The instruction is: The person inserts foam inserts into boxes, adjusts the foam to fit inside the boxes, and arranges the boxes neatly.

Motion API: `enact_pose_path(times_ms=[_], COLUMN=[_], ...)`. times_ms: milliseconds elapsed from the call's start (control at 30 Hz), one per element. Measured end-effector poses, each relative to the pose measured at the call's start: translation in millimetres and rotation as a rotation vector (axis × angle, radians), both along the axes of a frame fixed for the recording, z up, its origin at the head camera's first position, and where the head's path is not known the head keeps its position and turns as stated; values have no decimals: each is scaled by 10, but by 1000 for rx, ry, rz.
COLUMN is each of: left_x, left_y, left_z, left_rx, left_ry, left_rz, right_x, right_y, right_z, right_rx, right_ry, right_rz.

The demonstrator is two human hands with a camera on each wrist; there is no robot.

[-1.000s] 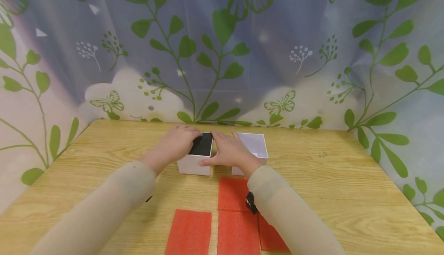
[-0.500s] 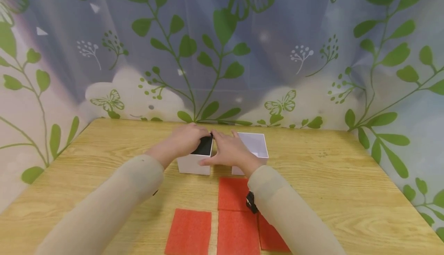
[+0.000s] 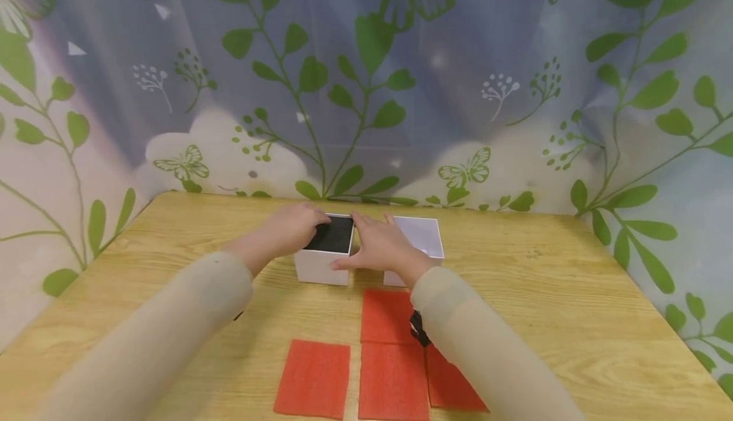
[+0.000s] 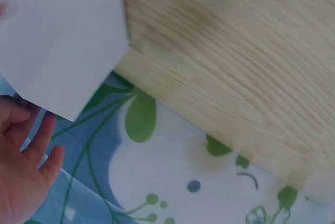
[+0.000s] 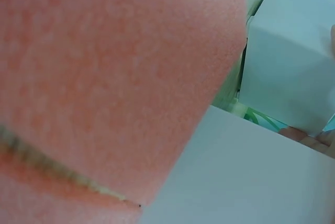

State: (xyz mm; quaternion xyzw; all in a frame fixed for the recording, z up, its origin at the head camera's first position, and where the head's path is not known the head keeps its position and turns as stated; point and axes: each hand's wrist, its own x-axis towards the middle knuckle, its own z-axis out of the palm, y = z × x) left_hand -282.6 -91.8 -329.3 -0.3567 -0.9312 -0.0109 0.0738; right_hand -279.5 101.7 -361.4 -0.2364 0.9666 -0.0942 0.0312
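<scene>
Two white open-topped boxes stand side by side near the back of the table. Flat black material [image 3: 333, 235] fills the top of the left white box [image 3: 321, 268]. My left hand [image 3: 294, 227] reaches over that box's left side, its fingertips touching the black sheet. In the left wrist view, several loosely bent fingers [image 4: 36, 148] show beside the box's white wall. My right hand [image 3: 383, 243] holds the left box at its right side, thumb on the front wall and a finger at the back corner. It partly hides the right white box [image 3: 424, 233], whose inside is pale.
Several red squares, among them a single one [image 3: 313, 378] at left and a group [image 3: 393, 379] at right, lie on the wooden table [image 3: 550, 319] in front of the boxes. A leaf-patterned curtain [image 3: 366, 90] hangs behind the table.
My left hand slid right across the black sheet, covering more of it, then moved back left, so more black shows. The right hand stays on the box.
</scene>
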Motion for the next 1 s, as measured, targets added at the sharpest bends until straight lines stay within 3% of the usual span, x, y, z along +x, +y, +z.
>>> enact_pose_path(times_ms=[167, 233, 367, 467, 600, 733, 900, 1000], left_x=[117, 166, 274, 332, 369, 396, 421, 432], left_y=[-123, -118, -66, -52, -71, -84, -83, -41], left_z=[-33, -44, -66, -72, -50, -22, 9, 29], left_rx=[-37, -22, -80, -164, -198, -196, -151, -90], left_ry=[88, 134, 253, 311, 325, 315, 254, 199], left_rz=[11, -21, -69, -21, 38, 28, 47, 58], right_x=[-3, -3, 2, -4, -14, -24, -25, -15], right_y=[14, 20, 18, 13, 7, 5, -5, 2], right_z=[-8, -14, -23, -29, -32, -40, -28, 9], right_rx=[-4, 1, 2, -9, -6, 10, 21, -26], right_ry=[-3, -2, -18, -18, -1, 7, -2, -16], right_rz=[-9, -17, -21, -17, -24, -15, -10, -13])
